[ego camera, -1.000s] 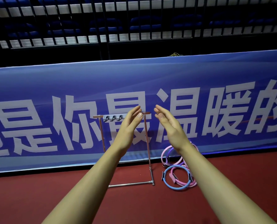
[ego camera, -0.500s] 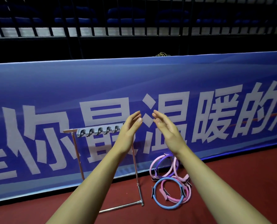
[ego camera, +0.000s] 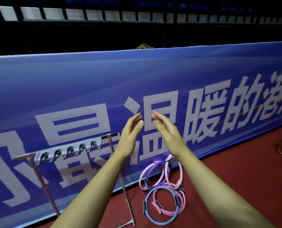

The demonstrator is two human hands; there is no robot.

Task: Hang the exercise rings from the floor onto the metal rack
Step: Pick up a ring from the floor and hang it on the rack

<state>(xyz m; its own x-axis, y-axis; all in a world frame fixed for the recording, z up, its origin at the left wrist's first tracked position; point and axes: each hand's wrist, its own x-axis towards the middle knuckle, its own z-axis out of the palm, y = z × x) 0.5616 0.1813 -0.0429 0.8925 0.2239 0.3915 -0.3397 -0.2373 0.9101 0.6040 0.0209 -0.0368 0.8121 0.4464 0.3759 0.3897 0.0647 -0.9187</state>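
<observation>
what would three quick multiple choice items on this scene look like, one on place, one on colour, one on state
1. Where are the rings?
A. on the floor right of the rack
B. hung on the rack
C. in the hands

2. What colour is the nearest ring?
A. green
B. blue
C. white

3. What do the left hand and right hand hold?
A. a ring each
B. one ring together
C. nothing

Answers: 1 A, they lie piled on the red floor by the banner; 2 B, its hoop is blue; 3 C, both palms are open and bare.
</observation>
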